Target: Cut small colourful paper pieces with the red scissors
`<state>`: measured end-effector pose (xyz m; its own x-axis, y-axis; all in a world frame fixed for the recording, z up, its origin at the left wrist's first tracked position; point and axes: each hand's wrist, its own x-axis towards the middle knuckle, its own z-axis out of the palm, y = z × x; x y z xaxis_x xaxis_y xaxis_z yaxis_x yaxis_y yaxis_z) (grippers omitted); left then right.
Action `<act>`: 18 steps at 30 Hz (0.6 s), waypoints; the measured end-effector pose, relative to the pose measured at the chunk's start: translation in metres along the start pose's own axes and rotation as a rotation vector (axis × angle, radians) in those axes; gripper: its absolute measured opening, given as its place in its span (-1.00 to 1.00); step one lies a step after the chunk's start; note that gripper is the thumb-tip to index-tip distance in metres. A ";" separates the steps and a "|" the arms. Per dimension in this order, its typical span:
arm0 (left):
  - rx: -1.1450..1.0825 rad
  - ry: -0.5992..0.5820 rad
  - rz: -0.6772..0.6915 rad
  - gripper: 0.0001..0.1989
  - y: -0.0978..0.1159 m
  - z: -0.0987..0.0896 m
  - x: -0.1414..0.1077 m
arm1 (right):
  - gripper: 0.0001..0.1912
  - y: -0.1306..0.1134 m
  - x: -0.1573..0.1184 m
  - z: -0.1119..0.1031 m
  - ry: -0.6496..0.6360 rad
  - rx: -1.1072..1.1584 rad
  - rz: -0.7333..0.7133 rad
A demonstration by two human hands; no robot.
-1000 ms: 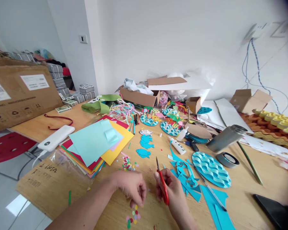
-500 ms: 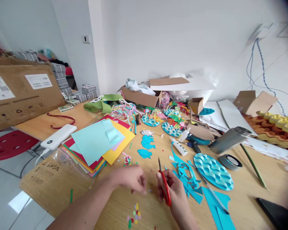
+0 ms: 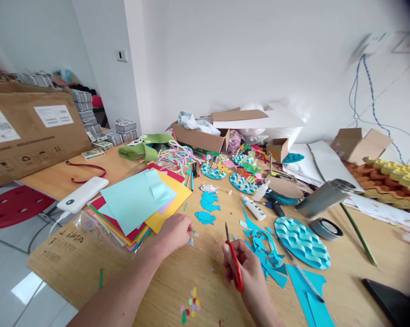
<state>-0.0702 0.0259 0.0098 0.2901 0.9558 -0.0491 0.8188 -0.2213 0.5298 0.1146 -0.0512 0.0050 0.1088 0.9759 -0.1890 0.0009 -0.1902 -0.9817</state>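
My right hand (image 3: 247, 268) is wrapped round the red handles of a pair of scissors (image 3: 237, 268), whose blades point away from me and look closed. My left hand (image 3: 175, 234) is closed with its fingers curled down at the tabletop. Small coloured paper bits (image 3: 193, 237) show beside its fingertips; whatever it may pinch is hidden. Beyond the hands lie several blue paper fish (image 3: 205, 218). Blue paper scraps (image 3: 264, 247) are heaped to the right of the scissors. Closer to me is a scatter of coloured paper dots (image 3: 193, 302).
Coloured paper sheets (image 3: 133, 200) are stacked left, near a white power bank (image 3: 83, 193). On the right are a wavy blue oval (image 3: 302, 243), a tape roll (image 3: 326, 228), a metal flask (image 3: 323, 199) and a black phone (image 3: 388, 299). A glue bottle (image 3: 254, 209) lies behind the scraps.
My left hand has moved left and slightly away from me, and now covers part of the small paper bits. My right hand with the scissors has stayed almost still.
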 end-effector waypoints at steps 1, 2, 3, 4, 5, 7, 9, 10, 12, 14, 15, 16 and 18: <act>0.024 -0.017 -0.024 -0.91 0.001 -0.001 0.000 | -0.56 0.000 0.000 0.000 0.004 -0.003 0.002; 0.049 -0.029 -0.047 -0.91 0.002 -0.002 0.000 | -0.56 0.000 0.000 0.000 0.007 -0.004 0.003; 0.073 -0.039 -0.064 -0.91 0.002 -0.003 -0.001 | -0.56 0.000 0.000 0.000 0.009 -0.004 0.003; 0.095 -0.048 -0.076 -0.91 0.003 -0.003 -0.001 | -0.57 0.000 -0.001 0.000 0.008 -0.003 0.002; 0.113 -0.053 -0.080 -0.90 0.003 -0.004 -0.001 | -0.58 0.000 -0.001 0.000 0.005 0.001 0.001; 0.138 -0.055 -0.075 -0.90 0.003 -0.004 -0.001 | -0.58 0.001 -0.001 0.000 0.001 0.009 -0.004; 0.153 -0.052 -0.061 -0.89 0.003 -0.003 -0.002 | -0.60 0.001 -0.001 0.000 0.001 0.015 -0.012; 0.159 -0.048 -0.054 -0.89 0.003 -0.002 -0.002 | -0.60 0.002 -0.001 0.000 0.002 0.018 -0.014; 0.174 -0.045 -0.047 -0.89 0.003 -0.001 -0.002 | -0.61 0.002 0.000 0.000 0.005 0.024 -0.015; 0.191 -0.035 -0.051 -0.89 0.003 0.000 -0.002 | -0.61 0.002 0.000 0.000 0.003 0.024 -0.011; 0.197 -0.027 -0.054 -0.89 0.003 0.002 -0.002 | -0.61 0.002 0.000 0.000 0.002 0.023 -0.011; 0.200 -0.019 -0.056 -0.88 0.003 0.003 -0.002 | -0.61 0.002 0.000 0.000 0.001 0.023 -0.013; 0.204 -0.014 -0.058 -0.84 0.004 0.005 -0.002 | -0.61 0.002 0.000 0.000 0.001 0.030 -0.018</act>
<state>-0.0649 0.0216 0.0077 0.2457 0.9654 -0.0873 0.9173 -0.2024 0.3431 0.1145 -0.0516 0.0029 0.1097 0.9791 -0.1713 -0.0267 -0.1694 -0.9852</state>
